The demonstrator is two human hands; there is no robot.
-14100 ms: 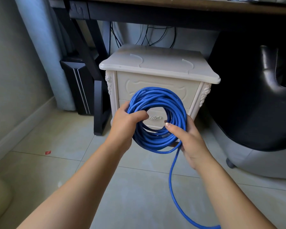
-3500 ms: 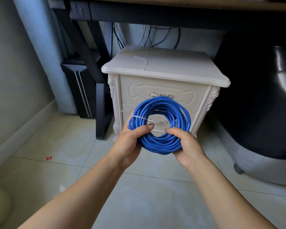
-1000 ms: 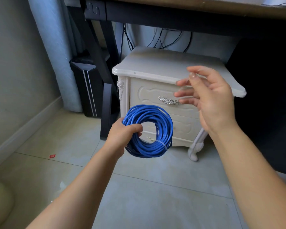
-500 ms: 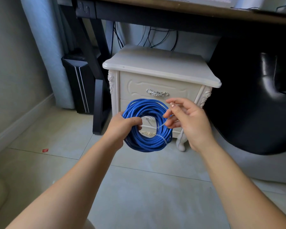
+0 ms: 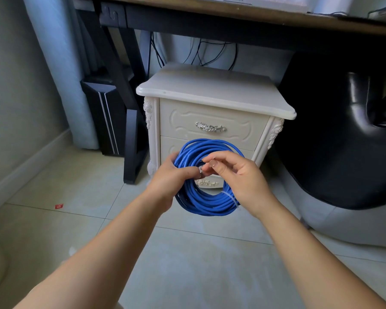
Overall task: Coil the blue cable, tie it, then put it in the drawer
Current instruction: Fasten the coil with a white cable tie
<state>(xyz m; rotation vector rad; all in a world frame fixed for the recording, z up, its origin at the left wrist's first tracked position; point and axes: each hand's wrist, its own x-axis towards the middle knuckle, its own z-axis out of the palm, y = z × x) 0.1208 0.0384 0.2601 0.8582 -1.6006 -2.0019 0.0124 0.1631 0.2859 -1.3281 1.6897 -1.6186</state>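
The blue cable (image 5: pixel 206 202) is wound into a round coil held upright in front of the white nightstand (image 5: pixel 212 97). My left hand (image 5: pixel 168 179) grips the coil's left side, thumb across the strands. My right hand (image 5: pixel 236 175) pinches a thin pale tie (image 5: pixel 200 172) at the coil's upper left, close against my left thumb. Another pale tie (image 5: pixel 231 198) wraps the coil at its lower right. Both nightstand drawers are closed; the upper drawer (image 5: pixel 210 128) has a silver handle, and the coil hides most of the lower one.
A dark desk (image 5: pixel 232 21) spans overhead, with its black leg (image 5: pixel 132 139) and a black computer tower (image 5: pixel 103 114) left of the nightstand. A black chair (image 5: pixel 343 134) stands at the right. Cables hang behind the nightstand. Pale tiled floor lies below.
My right hand came back from near the upper drawer to the coil and now pinches a tie by my left thumb. The coil stayed in my left hand.
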